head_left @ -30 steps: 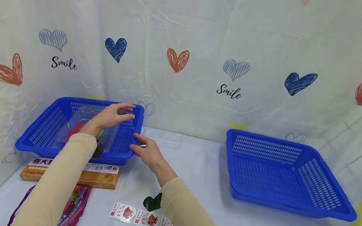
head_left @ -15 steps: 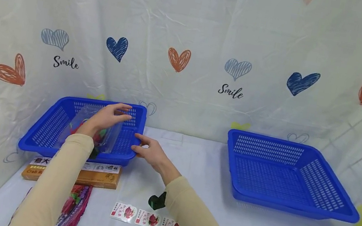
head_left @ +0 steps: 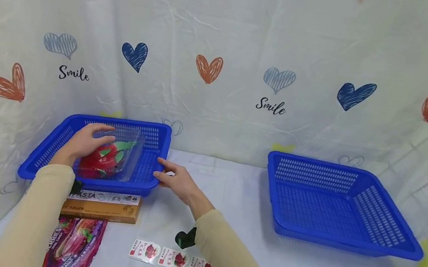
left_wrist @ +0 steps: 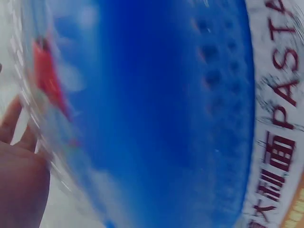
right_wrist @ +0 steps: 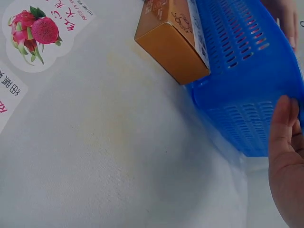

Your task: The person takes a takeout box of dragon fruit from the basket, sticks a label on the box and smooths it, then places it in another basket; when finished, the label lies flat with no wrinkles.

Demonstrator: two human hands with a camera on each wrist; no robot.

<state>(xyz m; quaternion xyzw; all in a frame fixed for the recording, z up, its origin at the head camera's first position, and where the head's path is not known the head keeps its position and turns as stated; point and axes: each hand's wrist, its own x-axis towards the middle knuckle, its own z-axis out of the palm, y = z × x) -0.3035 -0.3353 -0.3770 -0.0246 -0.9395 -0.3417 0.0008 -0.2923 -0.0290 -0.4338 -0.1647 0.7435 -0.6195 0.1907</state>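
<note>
- The left hand (head_left: 83,143) has slid off the right end of the clear clamshell box (head_left: 112,154) to its left end, so the red and green dragon fruit inside now shows beyond the fingertips. To me that looks like settling the box in place.
- Its fingers curl over the box's top corner, gripping it; the box sits inside the left blue basket (head_left: 146,174).
- The right hand (head_left: 176,180) has barely moved, thumb and fingers pinching that basket's near right corner.
- The box is thin, glossy, crinkly plastic; the basket is rigid and slotted.
- A pasta carton (head_left: 102,205) lies just below the left wrist, and a second blue basket (head_left: 379,220) stands well right of both hands.
</note>
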